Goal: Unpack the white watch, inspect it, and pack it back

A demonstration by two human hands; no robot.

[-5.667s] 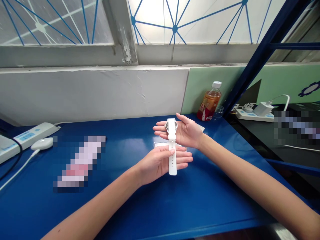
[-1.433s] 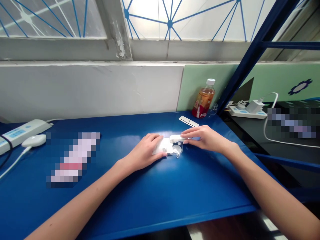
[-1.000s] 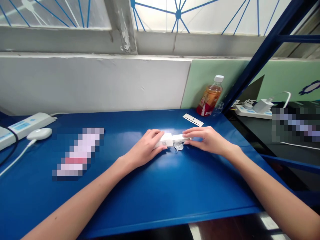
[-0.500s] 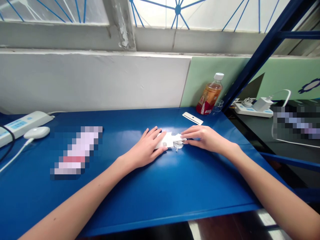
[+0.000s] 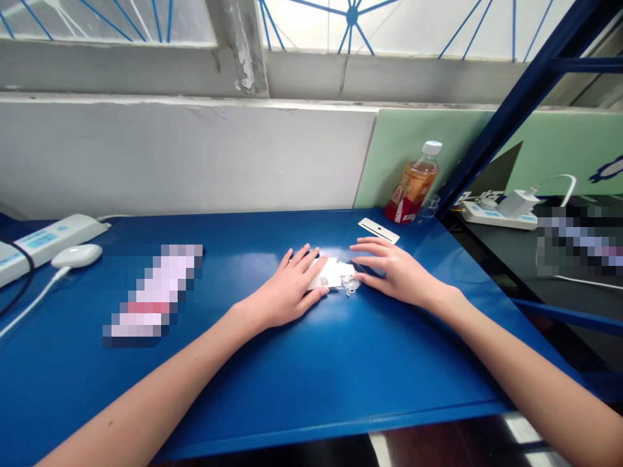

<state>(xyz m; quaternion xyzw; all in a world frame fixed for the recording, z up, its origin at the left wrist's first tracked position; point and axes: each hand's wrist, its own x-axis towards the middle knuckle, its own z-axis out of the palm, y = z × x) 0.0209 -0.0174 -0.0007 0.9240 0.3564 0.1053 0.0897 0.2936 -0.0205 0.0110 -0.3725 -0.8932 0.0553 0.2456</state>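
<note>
A flat white card-like piece (image 5: 329,275) lies on the blue desk, with a small dark patch printed on its face. At its right end sits a clear, shiny round item (image 5: 349,279) with a small chain-like bit below it; its kind is too small to tell. My left hand (image 5: 296,285) lies flat over the left part of the white piece, fingers spread, hiding that end. Just right of the round item, my right hand (image 5: 396,269) is open with its fingers apart. Whether its fingertips touch the item I cannot tell.
Behind my right hand lies a cream strip with a dark slot (image 5: 378,230). A drink bottle (image 5: 413,185) stands at the back right near the blue frame post. On the left are a blurred-out flat object (image 5: 154,292), a white mouse-like device (image 5: 76,255) and a power strip (image 5: 53,240).
My right hand has let go of the white piece's right end, and its fingers have spread apart. My left hand stays on the piece. The view has shifted slightly.
</note>
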